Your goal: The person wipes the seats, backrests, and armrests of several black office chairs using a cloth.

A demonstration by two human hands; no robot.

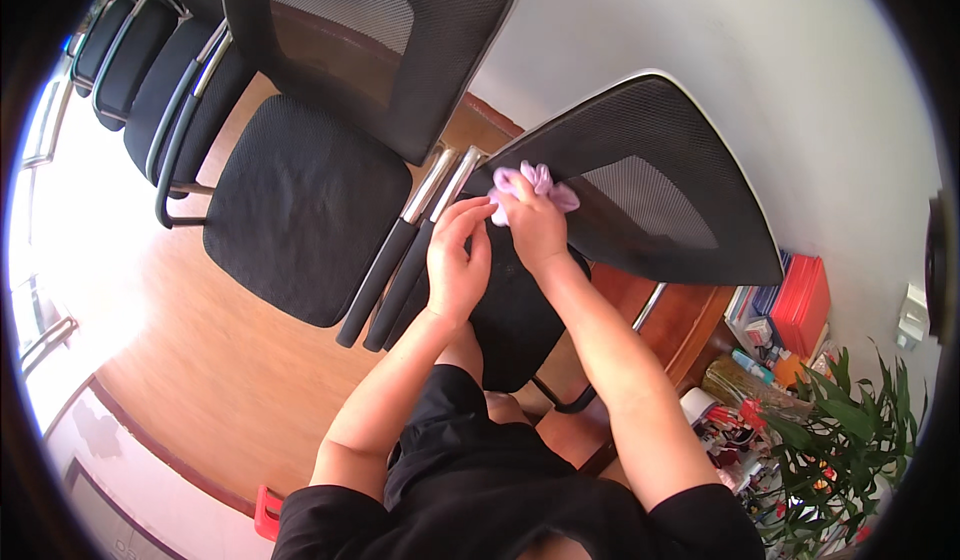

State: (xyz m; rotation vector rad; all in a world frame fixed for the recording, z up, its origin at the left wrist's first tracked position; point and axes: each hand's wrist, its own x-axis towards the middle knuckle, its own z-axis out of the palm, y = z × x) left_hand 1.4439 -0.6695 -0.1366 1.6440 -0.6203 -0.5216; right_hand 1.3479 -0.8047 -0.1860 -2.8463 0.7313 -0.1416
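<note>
Holding a scrunched pink cloth (pixel 541 176) is the right hand (pixel 537 230); the left hand (pixel 457 265), loosely bent and empty, is just beside; the cloth looks soft, light; grab its middle.

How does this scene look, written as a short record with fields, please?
Right hand: holds a bunched pink cloth at the lower part of a black backrest
Left hand: fingertips near the cloth, contact unclear
To the left: another black chair, armrests side by side
To the right: green plant, red box-like item
</note>
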